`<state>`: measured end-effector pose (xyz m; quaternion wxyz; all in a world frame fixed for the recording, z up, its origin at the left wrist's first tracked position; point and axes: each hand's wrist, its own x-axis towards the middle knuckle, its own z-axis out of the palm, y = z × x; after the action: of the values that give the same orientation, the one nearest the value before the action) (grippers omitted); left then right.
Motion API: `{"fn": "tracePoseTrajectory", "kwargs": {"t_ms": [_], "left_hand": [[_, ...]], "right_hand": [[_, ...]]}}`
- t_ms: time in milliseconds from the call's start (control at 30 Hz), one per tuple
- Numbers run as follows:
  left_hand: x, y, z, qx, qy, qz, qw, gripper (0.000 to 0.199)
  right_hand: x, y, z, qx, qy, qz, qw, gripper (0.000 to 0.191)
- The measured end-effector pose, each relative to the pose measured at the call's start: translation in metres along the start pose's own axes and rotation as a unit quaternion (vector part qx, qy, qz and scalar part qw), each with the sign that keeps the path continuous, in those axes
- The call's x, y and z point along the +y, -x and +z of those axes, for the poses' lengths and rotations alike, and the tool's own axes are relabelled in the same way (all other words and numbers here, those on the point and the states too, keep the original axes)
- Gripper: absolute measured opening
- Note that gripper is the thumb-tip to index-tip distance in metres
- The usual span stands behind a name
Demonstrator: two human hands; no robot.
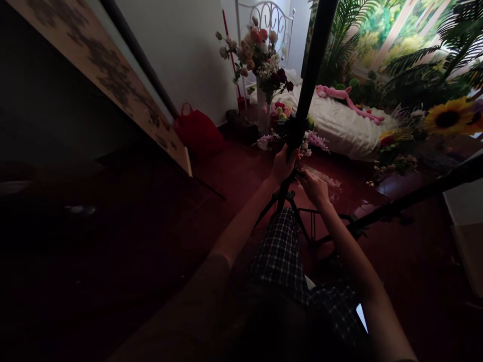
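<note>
A black light stand (312, 60) with spread tripod legs rises in front of me, its pole leaning to the upper right. My left hand (283, 165) is wrapped round the pole just below a dark collar. Slightly lower, on the pole's right side, my right hand (314, 186) has its fingers closed at a dark fitting on the stand; the fitting's detail is lost in shadow. Both forearms reach forward over my checked trousers (279, 246).
A second black stand (418, 188) slants in from the right. Flowers in a tall vase (263, 108), a white-draped bed (339, 128) with a pink plush toy (352, 99), and a sunflower (449, 116) lie beyond. A red bag (198, 130) and a patterned panel (113, 75) stand left.
</note>
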<state>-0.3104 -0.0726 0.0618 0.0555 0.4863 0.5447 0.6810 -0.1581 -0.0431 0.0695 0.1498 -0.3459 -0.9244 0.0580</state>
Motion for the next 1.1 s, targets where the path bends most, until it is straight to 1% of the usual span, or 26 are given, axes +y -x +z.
{"fn": "tracePoseTrajectory", "kwargs": {"t_ms": [100, 200, 267, 333, 367, 400, 433, 467, 500, 533, 567, 600, 633, 667, 700, 733, 767, 800, 867, 933, 967, 1000, 1033, 1100], "left_hand": [[0.011, -0.024, 0.006, 0.02, 0.038, 0.017, 0.999, 0.039], [0.022, -0.045, 0.016, 0.048, 0.081, 0.043, 0.995, 0.037], [0.032, -0.057, 0.02, 0.057, 0.112, 0.053, 0.991, 0.037], [0.041, -0.065, 0.023, 0.06, 0.135, 0.057, 0.987, 0.037], [0.044, -0.067, 0.023, 0.062, 0.142, 0.058, 0.986, 0.036], [0.047, -0.069, 0.024, 0.065, 0.145, 0.058, 0.986, 0.036], [0.05, -0.07, 0.023, 0.068, 0.146, 0.056, 0.985, 0.035], [0.051, -0.071, 0.023, 0.069, 0.149, 0.053, 0.985, 0.035], [0.052, -0.071, 0.023, 0.069, 0.153, 0.05, 0.985, 0.035], [0.053, -0.07, 0.022, 0.067, 0.157, 0.047, 0.984, 0.035], [0.053, -0.07, 0.022, 0.065, 0.16, 0.045, 0.984, 0.035], [0.054, -0.069, 0.021, 0.063, 0.162, 0.044, 0.984, 0.035], [0.054, -0.069, 0.021, 0.062, 0.162, 0.043, 0.984, 0.035], [0.054, -0.068, 0.021, 0.063, 0.161, 0.041, 0.984, 0.034], [0.055, -0.068, 0.021, 0.064, 0.158, 0.039, 0.985, 0.034], [0.055, -0.068, 0.021, 0.065, 0.155, 0.035, 0.985, 0.033], [0.056, -0.067, 0.021, 0.066, 0.15, 0.032, 0.986, 0.034], [0.056, -0.067, 0.021, 0.068, 0.146, 0.029, 0.987, 0.034], [0.055, -0.067, 0.022, 0.071, 0.136, 0.027, 0.988, 0.034], [0.054, -0.067, 0.023, 0.073, 0.125, 0.03, 0.989, 0.034], [0.052, -0.067, 0.024, 0.076, 0.119, 0.032, 0.989, 0.033], [0.051, -0.067, 0.025, 0.079, 0.112, 0.034, 0.99, 0.033], [0.05, -0.067, 0.026, 0.084, 0.107, 0.034, 0.99, 0.032], [0.049, -0.066, 0.027, 0.096, 0.098, 0.03, 0.99, 0.033]], "right_hand": [[-0.001, 0.0, 0.002, 0.0, -0.034, 0.017, 0.999, 0.03], [-0.001, 0.004, 0.007, 0.003, -0.118, 0.046, 0.992, 0.036], [0.0, 0.004, 0.01, 0.003, -0.2, 0.073, 0.977, 0.042], [-0.001, 0.003, 0.013, -0.005, -0.294, 0.113, 0.949, 0.049], [-0.002, 0.001, 0.013, -0.019, -0.348, 0.144, 0.926, 0.052], [-0.003, -0.001, 0.013, -0.038, -0.41, 0.181, 0.893, 0.054], [-0.005, -0.004, 0.013, -0.065, -0.484, 0.217, 0.845, 0.055], [-0.006, -0.006, 0.011, -0.095, -0.558, 0.245, 0.787, 0.054], [-0.008, -0.008, 0.009, -0.123, -0.622, 0.26, 0.729, 0.051], [-0.01, -0.01, 0.006, -0.143, -0.673, 0.261, 0.677, 0.049], [-0.012, -0.011, 0.002, -0.158, -0.711, 0.256, 0.635, 0.047], [-0.014, -0.012, -0.001, -0.172, -0.734, 0.252, 0.606, 0.045], [-0.016, -0.012, -0.003, -0.186, -0.744, 0.254, 0.59, 0.043], [-0.017, -0.012, -0.005, -0.193, -0.744, 0.263, 0.583, 0.042], [-0.019, -0.012, -0.005, -0.194, -0.738, 0.275, 0.585, 0.041], [-0.02, -0.012, -0.004, -0.19, -0.72, 0.289, 0.602, 0.041], [-0.02, -0.011, -0.003, -0.179, -0.69, 0.3, 0.634, 0.042], [-0.02, -0.01, 0.0, -0.159, -0.653, 0.302, 0.676, 0.044], [-0.018, -0.008, 0.006, -0.107, -0.557, 0.271, 0.778, 0.05], [-0.014, -0.004, 0.011, -0.05, -0.429, 0.201, 0.879, 0.053], [-0.012, -0.002, 0.012, -0.022, -0.36, 0.164, 0.918, 0.053], [-0.01, -0.001, 0.013, 0.001, -0.296, 0.135, 0.946, 0.053], [-0.008, 0.0, 0.014, 0.017, -0.243, 0.117, 0.963, 0.054], [-0.007, 0.001, 0.013, 0.039, -0.186, 0.1, 0.977, 0.056]]}}
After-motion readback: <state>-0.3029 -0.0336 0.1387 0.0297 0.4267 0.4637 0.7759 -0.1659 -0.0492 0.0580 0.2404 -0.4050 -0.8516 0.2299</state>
